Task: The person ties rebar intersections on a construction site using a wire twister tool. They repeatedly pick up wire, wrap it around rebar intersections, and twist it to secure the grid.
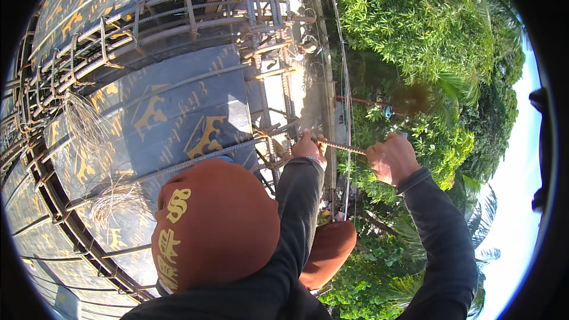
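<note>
My right hand (pixel 393 158) is closed in a fist around the outer end of a ribbed steel rod (pixel 346 146), out past the edge of the deck. A short grey end (pixel 402 134) sticks up above that fist. Beside the outer rebar cage (pixel 289 93), my left hand (pixel 309 146) has its fingers wrapped about the rod's inner end. What lies under those fingers is hidden. Just left of this hand, tie wire (pixel 262 134) binds a crossing of bars. One deck rebar (pixel 209 156) runs from there past my knee.
Printed formwork panels (pixel 186 98) carry spaced rebars. A stirruped beam cage (pixel 133 31) crosses beyond them. Two bundles of tie wire (pixel 84 120) (pixel 118 202) lie at left. Cables (pixel 346 75) run along the outer edge (pixel 329 98), with trees (pixel 413 22) beyond the drop.
</note>
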`<state>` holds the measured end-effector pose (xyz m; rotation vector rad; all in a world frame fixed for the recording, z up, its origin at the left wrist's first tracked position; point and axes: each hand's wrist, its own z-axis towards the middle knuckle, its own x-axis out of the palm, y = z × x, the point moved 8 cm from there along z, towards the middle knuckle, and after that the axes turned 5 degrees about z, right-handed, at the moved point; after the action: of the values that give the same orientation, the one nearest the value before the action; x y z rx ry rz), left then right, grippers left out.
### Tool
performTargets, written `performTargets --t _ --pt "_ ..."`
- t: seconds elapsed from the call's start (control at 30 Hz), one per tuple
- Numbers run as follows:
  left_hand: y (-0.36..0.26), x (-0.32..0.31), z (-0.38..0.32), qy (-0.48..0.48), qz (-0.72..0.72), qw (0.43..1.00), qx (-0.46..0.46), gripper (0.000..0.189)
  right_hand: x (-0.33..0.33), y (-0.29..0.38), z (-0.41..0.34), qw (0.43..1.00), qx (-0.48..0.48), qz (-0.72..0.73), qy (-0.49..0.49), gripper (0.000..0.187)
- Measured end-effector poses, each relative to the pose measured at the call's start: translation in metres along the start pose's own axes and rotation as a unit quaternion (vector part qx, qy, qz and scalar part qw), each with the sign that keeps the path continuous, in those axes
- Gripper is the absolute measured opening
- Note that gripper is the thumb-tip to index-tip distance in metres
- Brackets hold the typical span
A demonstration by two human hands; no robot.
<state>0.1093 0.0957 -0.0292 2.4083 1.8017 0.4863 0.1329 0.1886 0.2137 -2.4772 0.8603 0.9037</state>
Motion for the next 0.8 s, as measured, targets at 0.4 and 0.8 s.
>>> performTargets --t 0.4,0.8 --pt "-0.006 0.002 0.008 0.008 0.046 0.998 0.034 0.020 0.001 0.010 -0.005 0.987 0.102 0.112 0.049 0.008" --pt "0.010 0.000 0.019 0.063 0.019 0.996 -0.053 0.017 0.016 0.018 -0.015 0.934 0.204 0.282 0.079 0.024"
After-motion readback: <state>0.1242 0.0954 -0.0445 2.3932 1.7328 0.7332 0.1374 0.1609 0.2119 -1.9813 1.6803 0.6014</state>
